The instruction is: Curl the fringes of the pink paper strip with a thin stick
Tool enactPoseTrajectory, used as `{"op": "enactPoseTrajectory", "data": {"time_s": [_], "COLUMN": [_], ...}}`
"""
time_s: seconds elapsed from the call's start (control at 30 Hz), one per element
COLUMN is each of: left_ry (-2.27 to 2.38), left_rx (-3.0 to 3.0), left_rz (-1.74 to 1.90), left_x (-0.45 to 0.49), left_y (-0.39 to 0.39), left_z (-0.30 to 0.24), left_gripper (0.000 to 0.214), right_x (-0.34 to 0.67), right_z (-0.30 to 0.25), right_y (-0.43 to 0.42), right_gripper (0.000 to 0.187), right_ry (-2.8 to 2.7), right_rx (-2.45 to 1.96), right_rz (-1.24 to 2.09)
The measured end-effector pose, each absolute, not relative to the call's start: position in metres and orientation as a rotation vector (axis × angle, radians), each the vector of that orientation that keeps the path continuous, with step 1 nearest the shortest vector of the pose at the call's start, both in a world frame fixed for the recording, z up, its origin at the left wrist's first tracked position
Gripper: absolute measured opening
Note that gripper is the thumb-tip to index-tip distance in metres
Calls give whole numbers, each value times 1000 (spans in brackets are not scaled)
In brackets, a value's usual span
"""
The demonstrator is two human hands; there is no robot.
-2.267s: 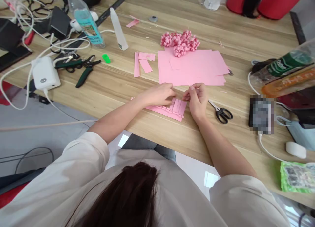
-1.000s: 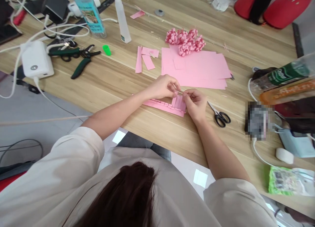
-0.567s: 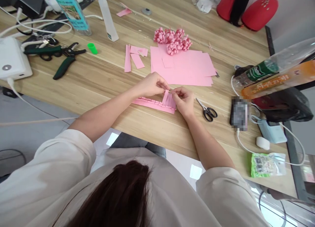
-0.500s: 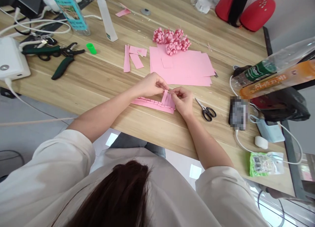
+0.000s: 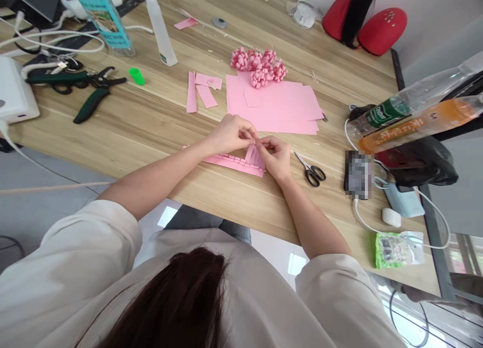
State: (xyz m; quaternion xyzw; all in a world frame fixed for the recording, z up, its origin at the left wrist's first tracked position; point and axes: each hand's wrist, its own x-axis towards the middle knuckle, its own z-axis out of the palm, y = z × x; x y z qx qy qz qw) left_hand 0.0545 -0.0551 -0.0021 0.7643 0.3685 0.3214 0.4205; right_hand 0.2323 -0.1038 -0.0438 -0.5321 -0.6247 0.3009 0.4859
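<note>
Fingers of the left hand are pinching the far tip of a strip on the pink fringed paper, and the right hand is meeting them there, thumb and forefinger pressing together at the same spot. Whatever finer thing may be lying between the fingertips is too small to make out. Both forearms are slanting inward from the near edge, the left wrist arching so its knuckles are facing upward, the right hand curling with its remaining fingers folding under.

That paper is lying on the surface beneath the hands, the left hand and forearm hiding part of it. Dark hair is covering much of the shirt, pixelation is masking a device, and the frame's left edge is cutting off a white box.
</note>
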Motion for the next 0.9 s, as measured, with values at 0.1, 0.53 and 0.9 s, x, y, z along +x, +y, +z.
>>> {"op": "enactPoseTrajectory", "data": {"time_s": [0.1,0.53,0.9], "left_ry": [948,981,942], "left_rx": [1896,1792,1795], "left_rz": [827,725,742], "left_x": [55,53,51], "left_y": [-55,-53,-50], "left_z": [-2,3,1], "left_gripper": [15,24,13], "right_x": [232,232,233], "right_z": [-43,-42,-41], "right_y": [-104,-106,-107], "right_gripper": [16,13,13], "right_ry": [-1529,-1563,-1593], "right_rx": [-1300,-1285,-1334], "right_rz": [724,749,715]}}
